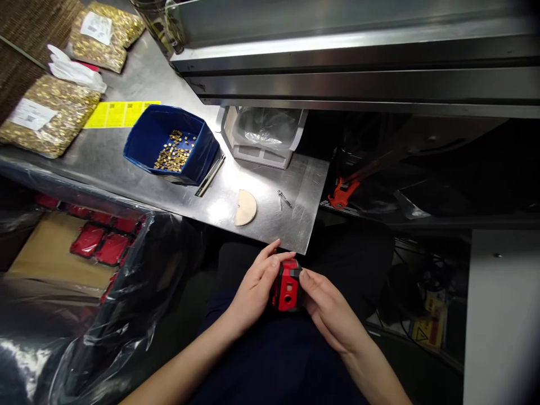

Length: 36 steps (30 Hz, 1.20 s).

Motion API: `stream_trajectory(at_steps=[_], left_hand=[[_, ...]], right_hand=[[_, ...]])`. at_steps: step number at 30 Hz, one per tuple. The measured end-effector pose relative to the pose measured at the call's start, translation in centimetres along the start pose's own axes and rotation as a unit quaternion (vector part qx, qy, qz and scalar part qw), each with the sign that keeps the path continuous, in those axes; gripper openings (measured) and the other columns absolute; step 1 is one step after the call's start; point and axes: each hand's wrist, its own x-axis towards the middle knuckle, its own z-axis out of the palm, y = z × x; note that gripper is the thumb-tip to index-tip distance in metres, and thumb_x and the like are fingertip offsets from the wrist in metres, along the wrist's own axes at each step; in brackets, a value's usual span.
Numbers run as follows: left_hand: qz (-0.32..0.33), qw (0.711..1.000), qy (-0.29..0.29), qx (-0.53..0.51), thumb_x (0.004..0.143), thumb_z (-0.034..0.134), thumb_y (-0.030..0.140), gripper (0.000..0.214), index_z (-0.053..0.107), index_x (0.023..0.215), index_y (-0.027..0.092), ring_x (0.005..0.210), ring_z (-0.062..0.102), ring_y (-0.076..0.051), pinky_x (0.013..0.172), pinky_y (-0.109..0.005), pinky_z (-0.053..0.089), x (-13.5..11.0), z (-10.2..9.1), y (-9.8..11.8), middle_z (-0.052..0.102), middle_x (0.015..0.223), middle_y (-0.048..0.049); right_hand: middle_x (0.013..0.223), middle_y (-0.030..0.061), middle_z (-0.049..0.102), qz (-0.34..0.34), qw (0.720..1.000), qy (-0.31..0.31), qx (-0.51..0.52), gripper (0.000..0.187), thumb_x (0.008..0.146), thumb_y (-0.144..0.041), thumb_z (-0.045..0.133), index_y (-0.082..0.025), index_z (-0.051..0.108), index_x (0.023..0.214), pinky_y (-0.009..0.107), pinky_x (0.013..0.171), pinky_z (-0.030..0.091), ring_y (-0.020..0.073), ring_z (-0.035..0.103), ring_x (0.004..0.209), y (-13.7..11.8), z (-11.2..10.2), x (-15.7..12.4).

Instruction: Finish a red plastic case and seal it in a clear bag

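Observation:
Over my lap, between both hands, is a small red-and-black plastic casing (288,288) with a square opening and a dark round hole on its face. My left hand (258,284) is closed against the casing's left side, fingers reaching over its upper edge. From the right, my right hand (327,301) grips it, thumb on the black upper corner; the other fingers are partly hidden. On the metal table's edge beyond lie a pale half-round disc (245,208) and a small metal tweezer-like tool (284,198).
A blue bin (206,147) holds small brass pieces (175,153); a pen-like tool (212,173) lies alongside. Near a grey bin (261,156) a metal beam (337,84) crosses above. Bags of brass parts (63,107) lie left. A plastic-lined box (143,236) holds red pieces (112,247).

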Motion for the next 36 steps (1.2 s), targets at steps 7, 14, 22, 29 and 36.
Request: stream_trajectory(at_steps=[7,14,22,29,36], left_hand=[[0.018,0.992,-0.060,-0.107,0.089,0.075,0.040,0.037,0.074,0.123,0.026,0.134,0.055,-0.035,0.113,-0.043,0.045,0.1,-0.5,0.1,0.063,0.143,-0.0090],[-0.102,0.955,0.022,-0.278,0.094,0.066,0.038,0.042,0.068,0.133,0.023,0.116,0.066,-0.027,0.092,-0.029,0.053,0.4,0.4,-0.3,0.074,0.126,-0.0093],[-0.060,0.976,0.014,-0.211,0.104,0.055,0.044,0.037,0.068,0.133,0.026,0.137,0.054,-0.031,0.114,-0.038,0.043,0.4,-0.4,-0.4,0.063,0.146,-0.0075],[0.017,0.989,-0.045,-0.136,0.092,0.072,0.038,0.045,0.068,0.135,0.028,0.144,0.048,-0.034,0.121,-0.042,0.035,0.0,-0.7,-0.1,0.056,0.154,-0.0070],[-0.044,0.982,0.007,-0.186,0.088,0.068,0.028,0.020,0.080,0.101,0.020,0.129,0.060,-0.036,0.107,-0.041,0.045,0.3,-0.1,-0.8,0.066,0.142,-0.0097]], right_hand=[[0.100,0.0115,0.075,0.026,0.998,0.032,0.049,0.045,0.099,-0.057,0.059,-0.017,0.074,0.112,0.035,0.078,0.059,0.0255,0.071,0.094,-0.6,0.0,0.3],[0.117,0.0039,0.070,-0.096,0.927,-0.056,-0.359,0.029,0.100,-0.045,0.063,-0.028,0.073,0.121,0.032,0.098,0.049,0.0221,0.064,0.108,-2.2,-0.4,-0.6],[0.092,0.0033,0.066,-0.167,0.915,0.015,-0.367,0.032,0.105,-0.041,0.053,-0.021,0.072,0.089,0.028,0.077,0.047,0.0182,0.062,0.085,-0.6,-0.4,-0.2],[0.083,0.0005,0.059,-0.153,0.944,0.041,-0.291,0.034,0.104,-0.046,0.055,-0.020,0.067,0.084,0.026,0.067,0.042,0.0153,0.054,0.076,-0.6,-0.7,0.1],[0.079,-0.0001,0.055,-0.170,0.930,0.030,-0.324,0.033,0.104,-0.040,0.057,-0.020,0.068,0.080,0.025,0.066,0.040,0.0138,0.051,0.072,-0.1,-0.2,0.1]])
